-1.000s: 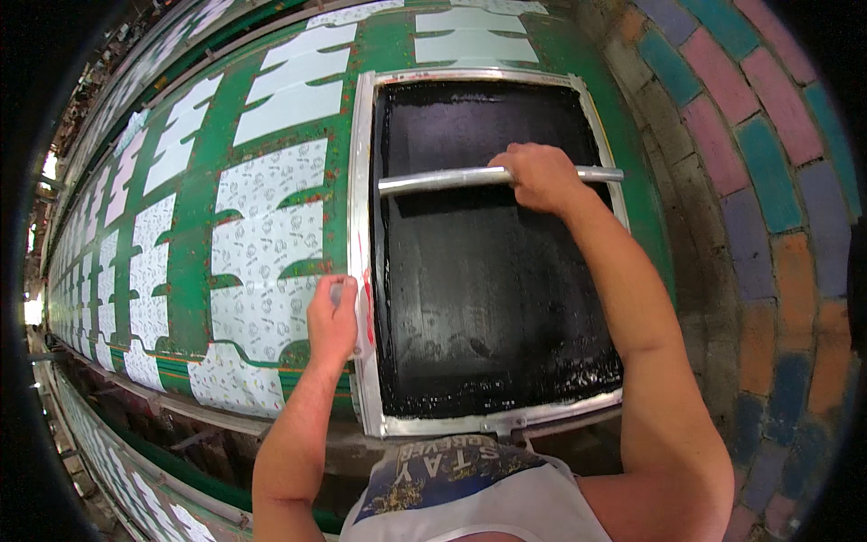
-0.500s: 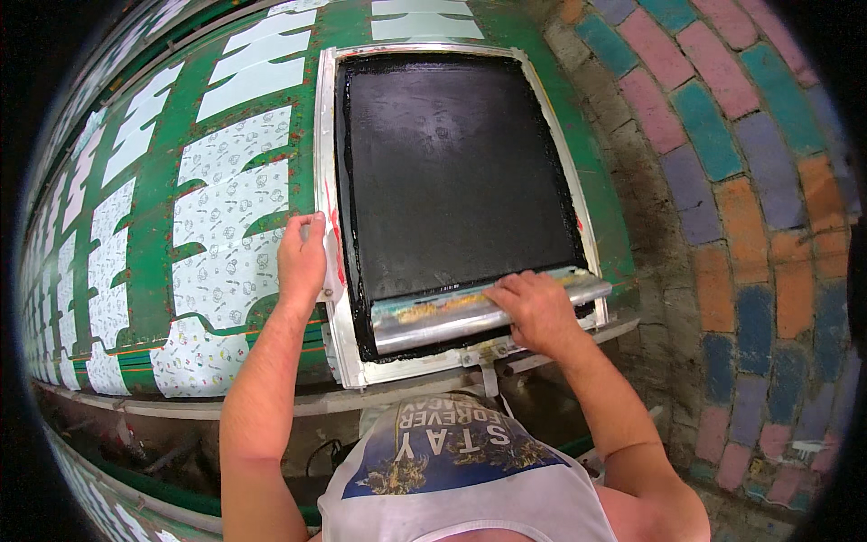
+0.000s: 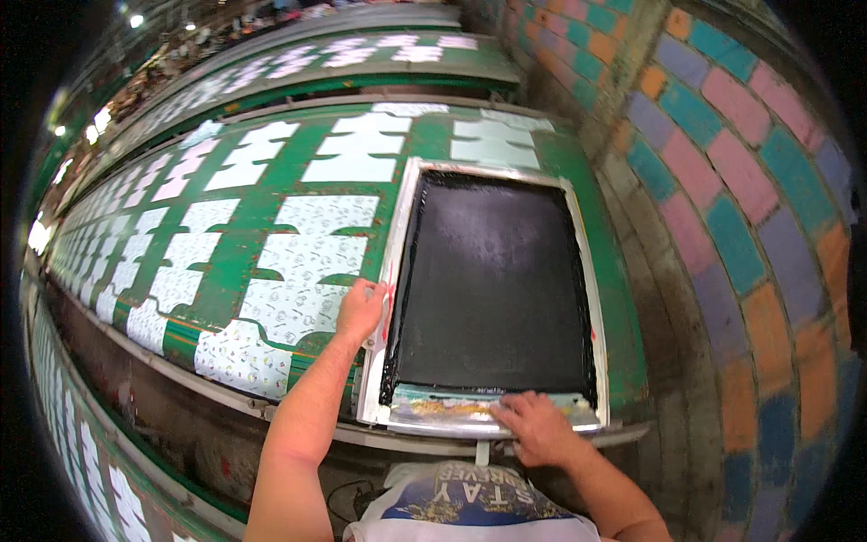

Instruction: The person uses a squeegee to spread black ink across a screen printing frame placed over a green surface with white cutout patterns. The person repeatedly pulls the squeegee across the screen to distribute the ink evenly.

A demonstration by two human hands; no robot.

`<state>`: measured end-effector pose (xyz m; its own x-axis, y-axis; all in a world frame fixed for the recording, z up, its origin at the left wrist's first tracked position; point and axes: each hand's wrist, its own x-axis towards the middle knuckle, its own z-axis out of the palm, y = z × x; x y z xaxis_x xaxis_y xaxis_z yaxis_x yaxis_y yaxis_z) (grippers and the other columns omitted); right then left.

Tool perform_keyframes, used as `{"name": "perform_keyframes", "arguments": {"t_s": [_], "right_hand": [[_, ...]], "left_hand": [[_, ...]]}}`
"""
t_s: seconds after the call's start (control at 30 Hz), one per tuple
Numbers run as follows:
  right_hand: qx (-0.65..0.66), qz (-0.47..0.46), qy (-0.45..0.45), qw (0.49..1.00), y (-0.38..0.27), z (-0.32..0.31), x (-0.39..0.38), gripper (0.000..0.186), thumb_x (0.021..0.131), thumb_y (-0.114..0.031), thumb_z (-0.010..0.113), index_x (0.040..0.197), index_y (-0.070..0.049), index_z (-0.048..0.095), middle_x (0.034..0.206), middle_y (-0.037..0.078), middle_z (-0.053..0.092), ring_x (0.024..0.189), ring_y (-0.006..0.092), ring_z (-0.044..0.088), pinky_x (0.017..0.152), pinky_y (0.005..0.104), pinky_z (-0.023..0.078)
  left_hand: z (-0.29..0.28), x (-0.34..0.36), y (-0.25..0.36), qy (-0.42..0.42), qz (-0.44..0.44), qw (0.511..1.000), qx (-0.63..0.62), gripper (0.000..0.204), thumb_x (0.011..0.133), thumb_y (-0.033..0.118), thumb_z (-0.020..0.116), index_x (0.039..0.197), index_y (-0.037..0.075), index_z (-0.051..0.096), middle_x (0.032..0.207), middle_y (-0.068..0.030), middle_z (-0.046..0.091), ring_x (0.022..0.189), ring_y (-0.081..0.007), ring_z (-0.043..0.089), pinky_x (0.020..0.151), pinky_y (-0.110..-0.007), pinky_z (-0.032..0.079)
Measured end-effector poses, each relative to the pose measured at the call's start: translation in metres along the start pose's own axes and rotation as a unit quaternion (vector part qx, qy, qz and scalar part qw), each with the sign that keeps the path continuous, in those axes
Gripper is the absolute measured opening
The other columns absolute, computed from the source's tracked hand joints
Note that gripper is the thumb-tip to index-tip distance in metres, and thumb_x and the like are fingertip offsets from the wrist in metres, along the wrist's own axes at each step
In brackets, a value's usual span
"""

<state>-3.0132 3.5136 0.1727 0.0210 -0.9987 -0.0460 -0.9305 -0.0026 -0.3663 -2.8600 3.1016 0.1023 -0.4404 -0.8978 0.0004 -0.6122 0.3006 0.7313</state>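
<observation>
A silk-screen frame with pale rails lies on the green table, its mesh coated with black ink. Along the near end of the mesh stretches a wide metal squeegee with a teal, yellow-stained edge. My right hand is closed over the squeegee right of its middle, the fingers on top. Halfway along the left rail, my left hand grips the frame with fingers pinched together. White fabric pieces with small printed figures lie flat just left of the frame.
The long green table carries rows of cut white and pink pieces. A wall of coloured blocks rises on the right. Another table with cut pieces stands beyond. A metal rail runs along the near table edge.
The squeegee and my right hand have moved nearer to me, to the near rail of the frame. My left hand stays at the left rail. The view has tilted up, showing more tables.
</observation>
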Motion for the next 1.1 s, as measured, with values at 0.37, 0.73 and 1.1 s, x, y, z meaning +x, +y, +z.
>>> {"name": "perform_keyframes", "arguments": {"t_s": [0.37,0.73,1.1], "right_hand": [[0.085,0.05,0.217,0.971,0.114,-0.027,-0.144,0.056,0.076,-0.003,0.086,0.13,-0.006,0.072,0.138,0.018,0.07,0.131,0.0427,0.064,0.111,0.0548,0.05],[0.373,0.37,0.265,0.809,0.153,0.027,-0.187,0.061,0.092,-0.003,0.075,0.151,0.003,0.059,0.146,0.024,0.062,0.129,0.0335,0.065,0.107,0.0453,0.055],[0.48,0.477,0.201,0.708,0.161,0.052,-0.179,0.052,0.099,-0.006,0.073,0.148,0.007,0.061,0.119,0.014,0.073,0.096,0.0165,0.069,0.086,0.0318,0.057]], "left_hand": [[0.003,-0.011,0.024,0.033,-0.041,0.99,0.134,0.061,0.096,0.063,0.073,0.115,0.005,0.075,0.113,-0.0253,0.079,0.109,-0.0425,0.075,0.095,-0.05,0.058],[0.002,-0.015,0.037,0.051,-0.051,0.985,0.158,0.062,0.095,0.064,0.074,0.112,0.005,0.077,0.112,-0.0264,0.078,0.109,-0.0428,0.075,0.095,-0.051,0.057],[0.002,-0.009,0.022,0.043,-0.014,0.997,0.055,0.055,0.096,0.055,0.077,0.106,0.001,0.077,0.105,-0.0265,0.078,0.102,-0.0421,0.074,0.092,-0.05,0.055]]}}
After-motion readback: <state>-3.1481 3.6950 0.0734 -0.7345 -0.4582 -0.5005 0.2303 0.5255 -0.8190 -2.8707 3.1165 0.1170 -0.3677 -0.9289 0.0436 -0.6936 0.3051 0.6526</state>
